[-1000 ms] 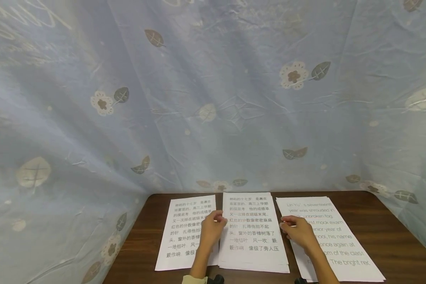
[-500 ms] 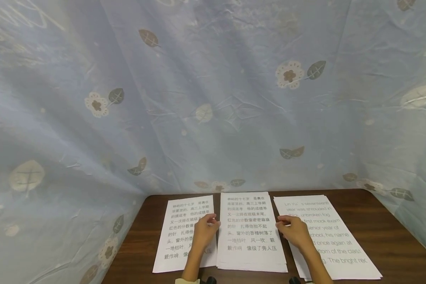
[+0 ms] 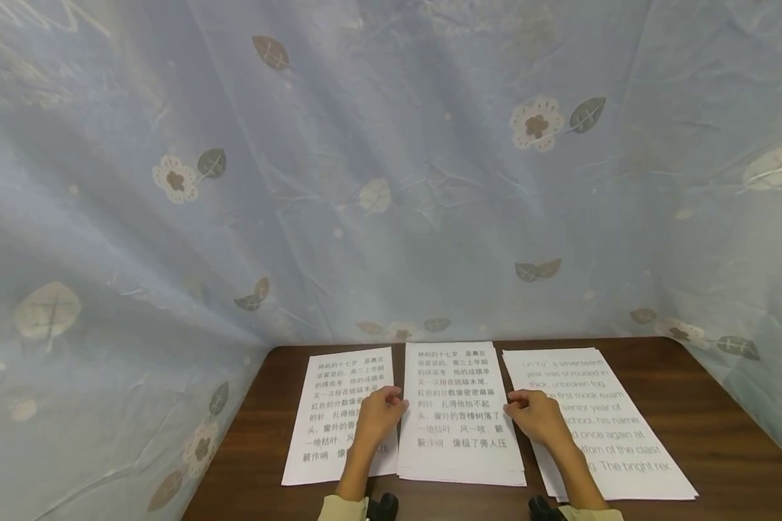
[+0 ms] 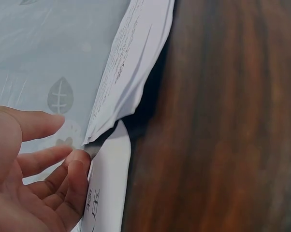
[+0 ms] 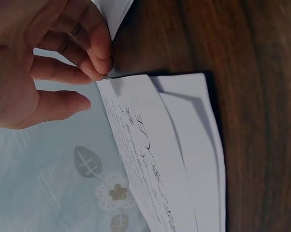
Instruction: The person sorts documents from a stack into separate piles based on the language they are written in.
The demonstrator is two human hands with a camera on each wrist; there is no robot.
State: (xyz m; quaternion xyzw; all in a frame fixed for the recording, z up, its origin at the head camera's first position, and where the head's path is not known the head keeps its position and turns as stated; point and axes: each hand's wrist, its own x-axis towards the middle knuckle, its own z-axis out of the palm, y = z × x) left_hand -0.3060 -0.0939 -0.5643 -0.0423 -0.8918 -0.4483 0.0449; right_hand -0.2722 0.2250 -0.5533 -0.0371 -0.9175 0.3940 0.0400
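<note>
Wrist views reveal what the head view hides: the left hand point(image 3: 376, 417) and right hand point(image 3: 536, 414) have thumbs parted from loosely bent fingers. Between them lies the Chinese-printed paper stack point(image 3: 452, 412), its layered edges clearest at the right wrist. The hands partly cover the left Chinese page point(image 3: 332, 416) and English-printed pages point(image 3: 615, 427) on the brown surface point(image 3: 244, 427); behind hangs leaf-patterned blue fabric point(image 3: 443, 253).
</note>
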